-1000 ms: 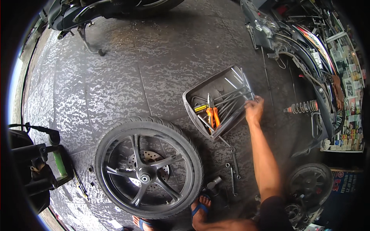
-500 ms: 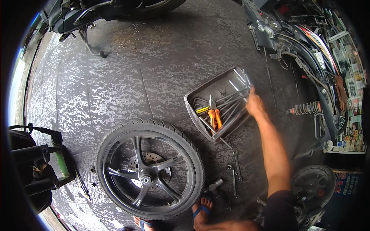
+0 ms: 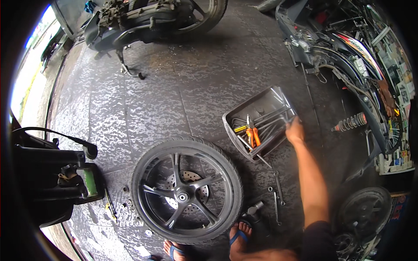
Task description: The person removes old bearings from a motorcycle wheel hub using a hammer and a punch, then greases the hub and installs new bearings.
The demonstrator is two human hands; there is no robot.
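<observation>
My right hand (image 3: 294, 129) is at the right rim of a dark plastic tray (image 3: 227, 127), its fingers curled. Whether they grip the rim or the end of a metal rod inside is hard to make out. In the tray lie orange-handled pliers (image 3: 253, 135), a yellow-handled tool (image 3: 240, 128) and several long metal rod tools (image 3: 272, 114). My left hand does not show. Left of and nearer than the tray, a spoked motorcycle wheel (image 3: 188, 150) with its tyre and brake disc lies flat on the floor.
Two spanners (image 3: 275, 208) and a hammer-like tool (image 3: 252, 209) lie right of the wheel. Small round parts (image 3: 126, 203) are scattered left of it. A partly stripped motorcycle (image 3: 148, 24) stands at the far side, another (image 3: 348, 74) at right, beside a coil spring shock absorber (image 3: 350, 122).
The whole view has shifted, showing more of the far motorcycle. My right hand has moved slightly nearer along the tray's right side. The tray and wheel appear to stay in place.
</observation>
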